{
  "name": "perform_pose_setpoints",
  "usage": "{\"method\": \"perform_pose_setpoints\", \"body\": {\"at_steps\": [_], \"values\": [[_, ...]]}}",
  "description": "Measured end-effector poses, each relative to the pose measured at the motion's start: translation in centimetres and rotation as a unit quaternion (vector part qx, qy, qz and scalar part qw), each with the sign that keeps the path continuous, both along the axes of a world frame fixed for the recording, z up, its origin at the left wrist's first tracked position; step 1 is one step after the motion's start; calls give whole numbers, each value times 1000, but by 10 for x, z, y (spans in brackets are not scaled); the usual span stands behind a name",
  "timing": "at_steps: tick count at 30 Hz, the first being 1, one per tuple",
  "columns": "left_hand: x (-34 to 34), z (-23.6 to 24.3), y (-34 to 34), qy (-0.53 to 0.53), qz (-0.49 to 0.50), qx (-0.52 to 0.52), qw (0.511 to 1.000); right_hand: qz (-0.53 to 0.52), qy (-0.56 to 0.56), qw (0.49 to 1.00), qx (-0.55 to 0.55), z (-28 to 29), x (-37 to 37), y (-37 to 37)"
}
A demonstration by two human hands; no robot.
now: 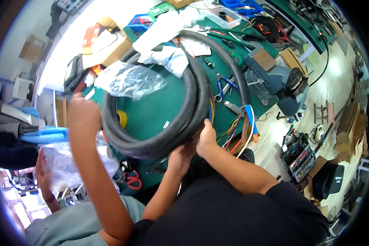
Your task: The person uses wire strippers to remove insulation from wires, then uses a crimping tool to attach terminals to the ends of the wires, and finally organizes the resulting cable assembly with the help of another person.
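Note:
A thick black cable coil lies on a green workbench. My right hand grips its near edge. My left hand holds the same edge from beneath, just left of the right hand. One cable end by my right hand is stripped, with coloured wires fanning out. A co-worker's hand holds the coil's left side, its forearm rising from the lower left. That person's other hand clutches clear plastic.
Crumpled clear plastic and white bags lie on the far part of the coil. A yellow tape roll sits inside the ring. Red scissors, a bench vise, cardboard boxes and a floor toolbox surround the bench.

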State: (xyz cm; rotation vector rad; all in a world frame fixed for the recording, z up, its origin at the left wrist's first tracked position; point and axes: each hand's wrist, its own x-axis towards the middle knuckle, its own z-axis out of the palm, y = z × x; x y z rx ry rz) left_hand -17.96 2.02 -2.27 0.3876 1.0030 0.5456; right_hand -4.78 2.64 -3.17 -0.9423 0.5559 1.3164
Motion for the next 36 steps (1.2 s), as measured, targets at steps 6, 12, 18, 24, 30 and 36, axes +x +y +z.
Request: {"method": "perform_pose_setpoints", "body": {"at_steps": [6,12,18,24,30,36], "values": [[1,8,-2,-11,35,-33,999,16,5,1000,-9,39,4,21],[-3,18,-1,-4,135,-71,988,40,-22,999,17,44,15,32],[-7,18,-2,-27,147,-75,986,68,-42,997,16,58,8,41],[-9,19,-4,-104,114,-87,984,50,-89,995,19,83,1,49],[14,-4,9,-249,139,18,958,51,-93,993,49,117,-7,54],[10,10,23,-47,10,260,964,81,-121,989,29,147,-4,47]]}}
